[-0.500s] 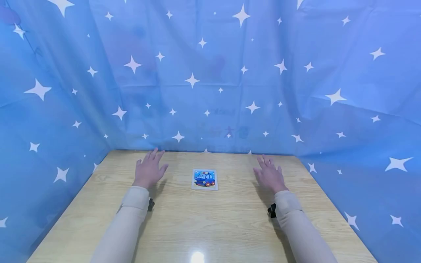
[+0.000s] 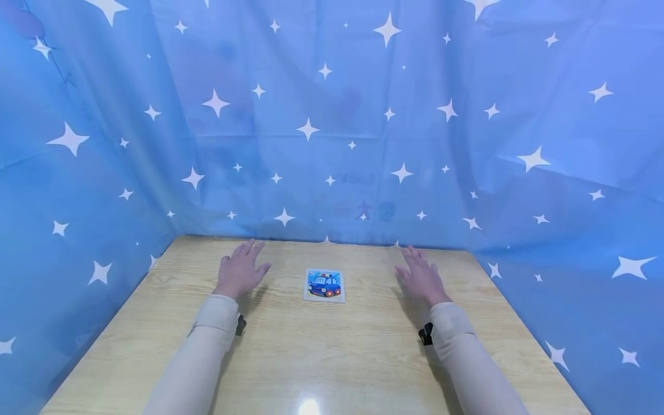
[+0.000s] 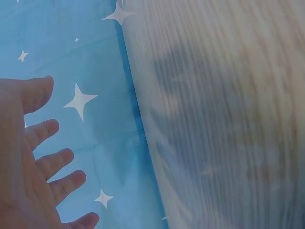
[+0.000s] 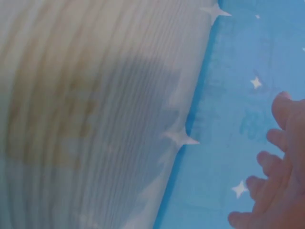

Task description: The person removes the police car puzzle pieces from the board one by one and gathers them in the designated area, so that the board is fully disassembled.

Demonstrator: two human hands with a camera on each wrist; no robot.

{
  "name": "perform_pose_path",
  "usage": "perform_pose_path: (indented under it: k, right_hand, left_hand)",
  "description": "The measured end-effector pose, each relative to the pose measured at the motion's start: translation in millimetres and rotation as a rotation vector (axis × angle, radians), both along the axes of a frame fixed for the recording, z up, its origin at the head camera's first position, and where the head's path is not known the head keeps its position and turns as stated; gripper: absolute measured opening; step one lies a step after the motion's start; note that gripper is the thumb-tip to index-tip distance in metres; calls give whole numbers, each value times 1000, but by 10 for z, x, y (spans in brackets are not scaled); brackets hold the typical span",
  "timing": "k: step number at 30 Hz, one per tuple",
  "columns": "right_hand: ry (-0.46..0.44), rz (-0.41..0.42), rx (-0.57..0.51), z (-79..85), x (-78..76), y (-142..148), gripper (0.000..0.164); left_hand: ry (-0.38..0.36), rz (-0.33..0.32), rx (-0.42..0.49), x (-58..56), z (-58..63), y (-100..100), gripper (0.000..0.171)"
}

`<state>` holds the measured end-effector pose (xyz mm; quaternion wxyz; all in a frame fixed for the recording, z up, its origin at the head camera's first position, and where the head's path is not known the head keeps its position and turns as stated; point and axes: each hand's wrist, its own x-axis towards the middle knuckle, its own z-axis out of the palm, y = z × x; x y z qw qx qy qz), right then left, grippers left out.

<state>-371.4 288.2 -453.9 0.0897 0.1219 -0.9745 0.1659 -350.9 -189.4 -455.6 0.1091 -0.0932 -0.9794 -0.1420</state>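
A square picture tile [image 2: 324, 285] with a light border and a blue cartoon police car lies face up on the table, between the two hands. My left hand [image 2: 241, 270] is left of the tile, palm down over the table with the fingers spread. On the other side, my right hand [image 2: 422, 277] reaches forward over the table, fingers extended. Both hands hold nothing and are apart from the tile. In the left wrist view the left fingers [image 3: 52, 164] appear spread, and in the right wrist view the right fingers [image 4: 269, 164] are apart too.
The light wood table [image 2: 311, 351] ends at the back against a blue curtain [image 2: 342, 138] with white stars, which also hangs along both sides. Dark wrist cameras sit at the left sleeve [image 2: 215, 323] and right sleeve [image 2: 456, 325]. A bright glare spot shows near the front.
The head view has shifted slightly. Both hands have moved only a little, the right one slightly inward, and the tile lies in the same place on the table.
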Motion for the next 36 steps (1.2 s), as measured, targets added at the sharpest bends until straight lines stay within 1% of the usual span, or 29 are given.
perform_pose_path:
  k: [4, 8, 11, 14, 21, 27, 32, 36]
  right_hand:
    - [-10, 21, -67, -14, -14, -57, 68]
    - [-40, 30, -108, -13, -32, -111, 70]
    - [-35, 45, -114, -7, -51, -159, 69]
    - [-30, 59, -126, -6, -59, -215, 67]
    - [-45, 79, -125, -56, -32, -300, 68]
    - [-62, 99, -135, -64, -36, -390, 67]
    - [-64, 122, -152, -90, -41, -463, 67]
    - [-71, 136, -151, -150, -54, -503, 69]
  left_hand:
    - [13, -2, -3, -5, 3, 48, 67]
    - [20, -12, 0, 6, 32, 105, 67]
    - [29, -24, 15, 12, 60, 153, 66]
    - [25, -28, 15, 4, 56, 193, 67]
    - [7, -32, 13, -4, -6, 298, 66]
    - [-14, -43, 4, -27, -40, 360, 67]
    - [-18, -59, 7, -5, -62, 416, 66]
    - [-14, -76, 15, 14, -69, 471, 65]
